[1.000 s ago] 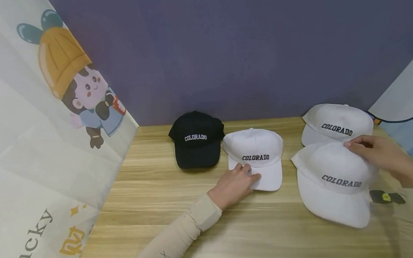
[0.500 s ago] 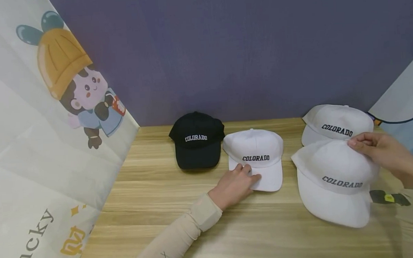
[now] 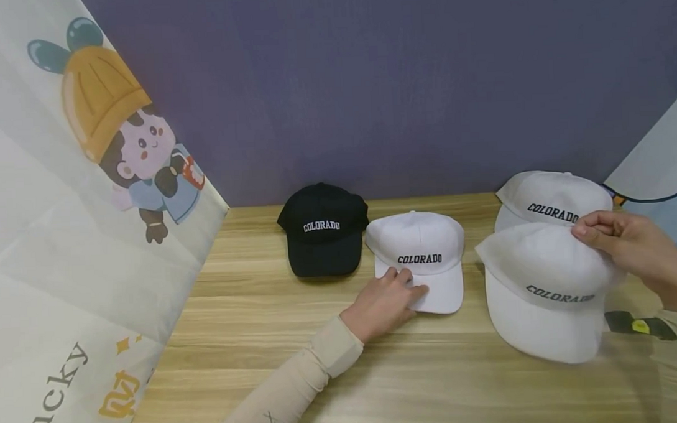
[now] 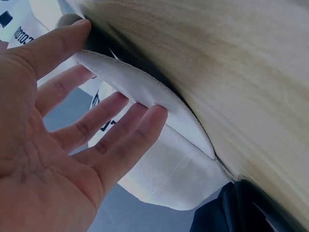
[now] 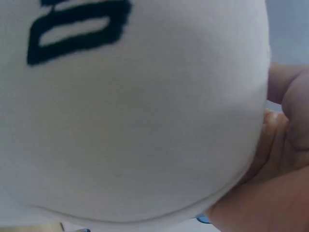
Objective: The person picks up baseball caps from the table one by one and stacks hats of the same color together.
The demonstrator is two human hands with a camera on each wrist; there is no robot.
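In the head view my right hand [image 3: 633, 241] pinches the top of a white baseball cap [image 3: 549, 316] marked COLORADO. That cap is held up, tilted, in front of a second white cap [image 3: 556, 197] at the back right and covers part of it. Seen from the right wrist, the held cap's crown [image 5: 145, 125] fills most of the picture. My left hand [image 3: 385, 300] touches the brim of the middle white cap [image 3: 415, 243]. In the left wrist view its loosely extended fingers [image 4: 123, 140] rest against that brim [image 4: 145, 89].
A black COLORADO cap [image 3: 323, 230] lies just left of the middle white cap. All stand on a wood-grain table [image 3: 253, 339], backed by a dark purple-grey wall [image 3: 334, 93]. A white panel [image 3: 54, 246] with a cartoon figure borders the left side.
My right hand has risen slightly, and the held white cap has shifted up and back with it. The left hand and the other caps have stayed put.
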